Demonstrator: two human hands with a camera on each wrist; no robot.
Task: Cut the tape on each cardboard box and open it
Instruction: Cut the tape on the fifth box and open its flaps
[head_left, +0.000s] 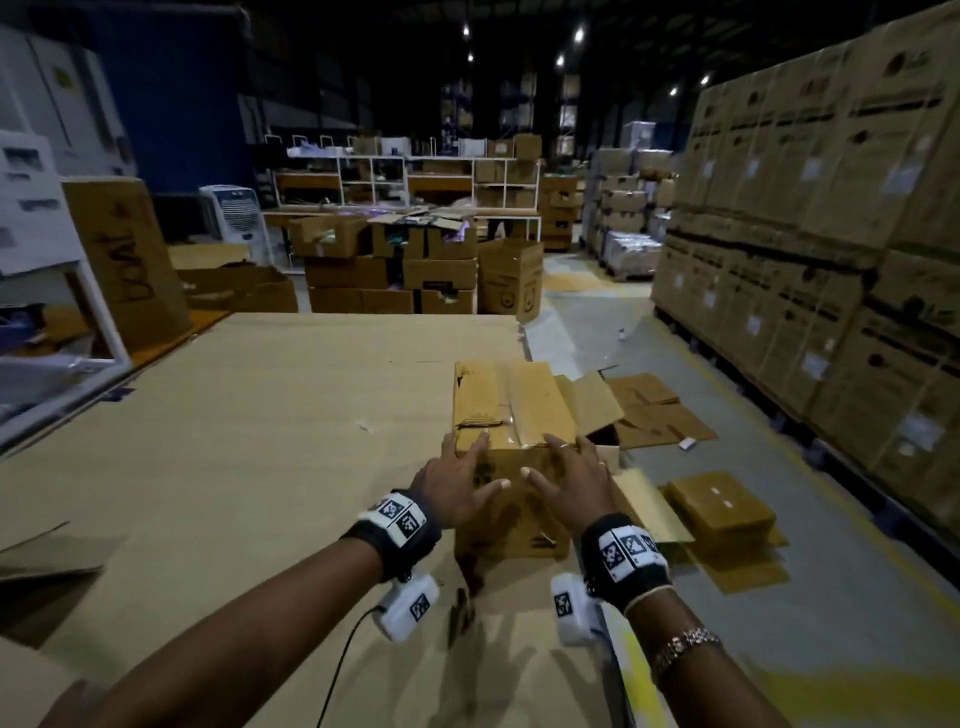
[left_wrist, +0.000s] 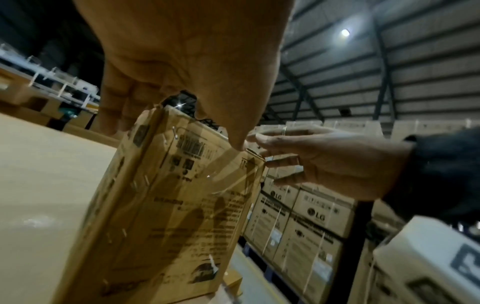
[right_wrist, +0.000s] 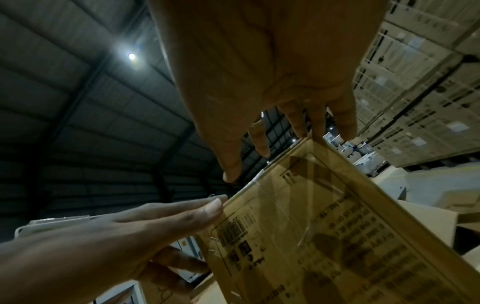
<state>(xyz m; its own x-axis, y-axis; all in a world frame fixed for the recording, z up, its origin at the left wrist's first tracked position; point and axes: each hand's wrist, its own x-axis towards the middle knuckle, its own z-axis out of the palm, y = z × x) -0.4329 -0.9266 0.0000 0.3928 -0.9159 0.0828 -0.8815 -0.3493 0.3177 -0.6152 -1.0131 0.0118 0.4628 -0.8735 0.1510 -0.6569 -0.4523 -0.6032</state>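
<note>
Head view, centre: left hand (head_left: 457, 486) and right hand (head_left: 569, 480) rest flat-fingered on the taped cardboard box (head_left: 511, 410), gripping nothing; wrist views alone show its printed side.

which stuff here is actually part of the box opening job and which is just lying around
Job:
- taped cardboard box, top flaps closed
- left hand and right hand, fingers at its near top edge

Lying about:
- flattened cardboard on the floor
- small sealed box
- stacked cartons

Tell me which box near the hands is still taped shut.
The upright cardboard box under both hands: clear tape runs along its closed top. The box beside it on the right has flaps open.
</note>
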